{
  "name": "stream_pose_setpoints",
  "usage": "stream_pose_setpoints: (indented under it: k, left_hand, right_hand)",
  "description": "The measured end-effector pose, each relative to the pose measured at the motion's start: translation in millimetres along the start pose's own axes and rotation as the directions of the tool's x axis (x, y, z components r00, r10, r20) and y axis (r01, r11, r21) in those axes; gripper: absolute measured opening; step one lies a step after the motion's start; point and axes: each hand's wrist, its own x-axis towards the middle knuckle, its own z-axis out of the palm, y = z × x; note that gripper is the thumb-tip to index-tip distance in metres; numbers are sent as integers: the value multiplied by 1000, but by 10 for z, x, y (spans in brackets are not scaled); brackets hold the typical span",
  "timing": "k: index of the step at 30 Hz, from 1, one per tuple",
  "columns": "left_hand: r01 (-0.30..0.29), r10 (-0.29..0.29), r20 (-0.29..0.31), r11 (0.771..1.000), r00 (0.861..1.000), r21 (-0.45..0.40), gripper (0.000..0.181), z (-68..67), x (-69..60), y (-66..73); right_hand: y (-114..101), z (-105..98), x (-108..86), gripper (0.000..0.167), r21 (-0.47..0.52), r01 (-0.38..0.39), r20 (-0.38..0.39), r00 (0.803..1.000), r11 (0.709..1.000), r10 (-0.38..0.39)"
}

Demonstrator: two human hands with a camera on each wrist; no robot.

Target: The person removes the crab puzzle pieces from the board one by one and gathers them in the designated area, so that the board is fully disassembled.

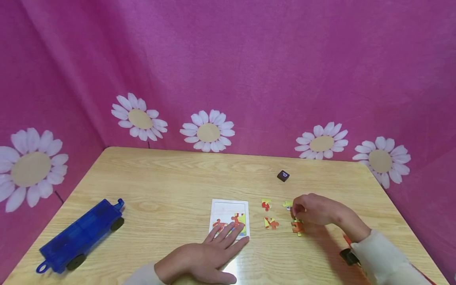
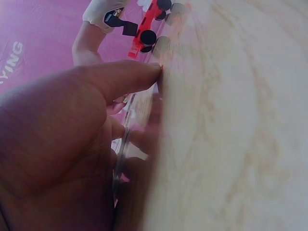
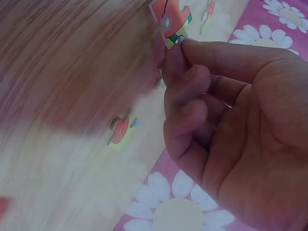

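Note:
Fingers spread, the left hand point(image 1: 210, 259) lies over the lower edge of a white puzzle frame point(image 1: 212, 211). Part of a picture point(image 1: 242, 217) fills the frame's lower part, partly under those fingers. Between thumb and index finger, the right hand point(image 1: 317, 209) pinches a red and yellow puzzle piece point(image 1: 298, 227), seen larger in the right wrist view as a puzzle piece point(image 3: 173, 19) at the fingertips point(image 3: 185, 44). Loose on the table lie an upper piece point(image 1: 266, 204), a lower piece point(image 1: 271, 223) and a partly hidden piece point(image 1: 287, 204) beside the right hand.
A blue toy wagon point(image 1: 82, 237) stands at the left of the table point(image 1: 160, 178). A dark square tile point(image 1: 283, 175) lies behind the pieces. Under the right forearm is a partly hidden black and red toy point(image 1: 349, 257), whose red body point(image 2: 147, 26) and wheels show in the left wrist view.

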Motion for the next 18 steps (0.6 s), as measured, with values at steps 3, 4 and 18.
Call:
stream_pose_setpoints:
  k: [3, 4, 18]
  left_hand:
    - [-1, 1, 3, 1000, 1000, -8, 87, -1, 8, 0]
    - [-2, 2, 3, 1000, 1000, -8, 86, 1, 6, -3]
    - [-2, 2, -4, 1000, 1000, 2, 87, 7, 6, -3]
  right_hand:
    - [15, 10, -4, 15, -2, -19, 0, 1000, 1000, 19]
    - [20, 13, -2, 15, -1, -23, -1, 1000, 1000, 23]
    - [-78, -21, 38, 9, 10, 4, -48, 999, 1000, -3]
